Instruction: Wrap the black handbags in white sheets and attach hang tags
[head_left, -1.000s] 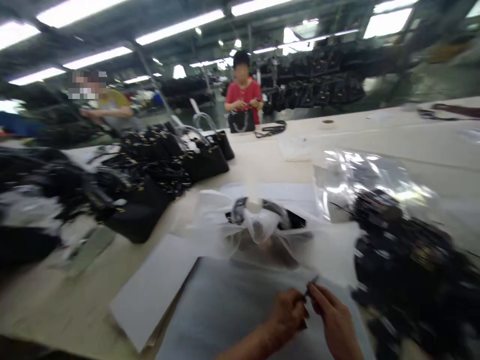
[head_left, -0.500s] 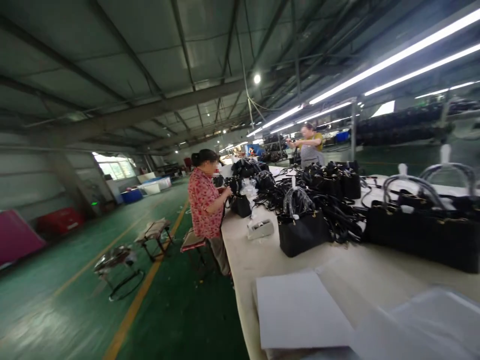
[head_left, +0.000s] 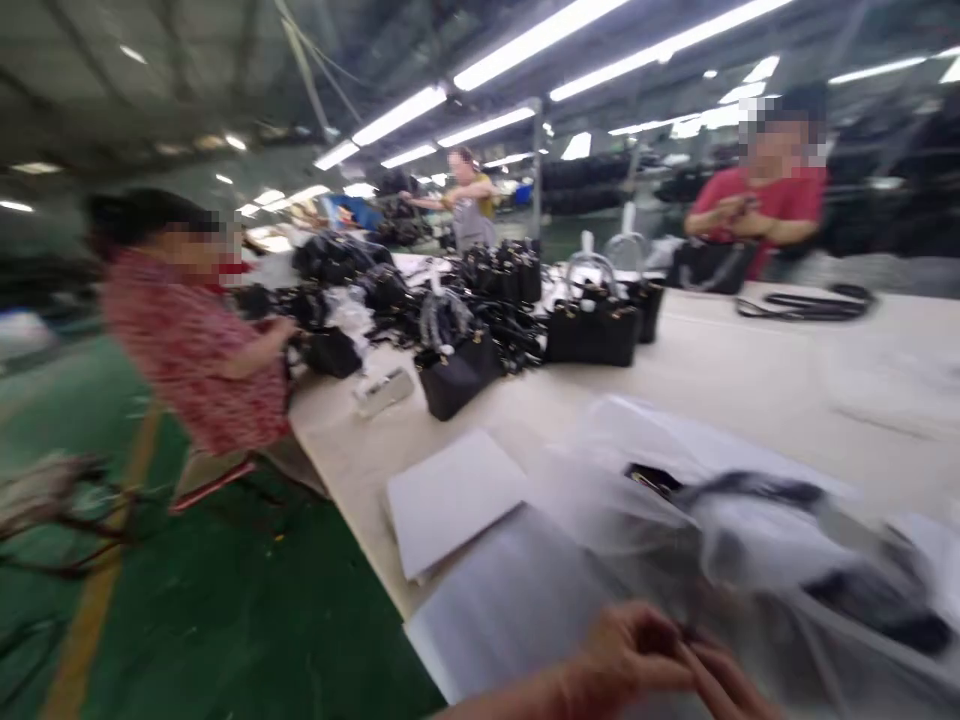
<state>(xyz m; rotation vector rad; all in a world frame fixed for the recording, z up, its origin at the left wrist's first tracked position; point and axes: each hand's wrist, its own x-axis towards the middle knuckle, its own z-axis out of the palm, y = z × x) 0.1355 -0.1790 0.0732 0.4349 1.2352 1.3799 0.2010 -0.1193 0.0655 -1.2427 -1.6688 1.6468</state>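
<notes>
My left hand (head_left: 634,645) reaches in at the bottom edge, its fingers curled and pinched together. Against its fingertips lie the fingers of my right hand (head_left: 724,680), which is partly cut off by the frame and closed. Whatever is between them is too blurred to name. Just beyond and to the right, a clear plastic bag (head_left: 742,535) wraps a black handbag (head_left: 874,605), its outline smeared. White sheets (head_left: 517,590) lie under and left of my hands, near the table edge.
Several black handbags (head_left: 592,335) stand on the white table (head_left: 720,365), with a tape dispenser (head_left: 384,392) nearby. Black straps (head_left: 806,302) lie at the far right. Co-workers sit or stand left (head_left: 202,350), behind (head_left: 472,205) and across (head_left: 765,205). A stool (head_left: 210,470) is at left.
The view has swung right and down. Both my hands and the bagged handbag have come into sight, along with a person in red across the table.
</notes>
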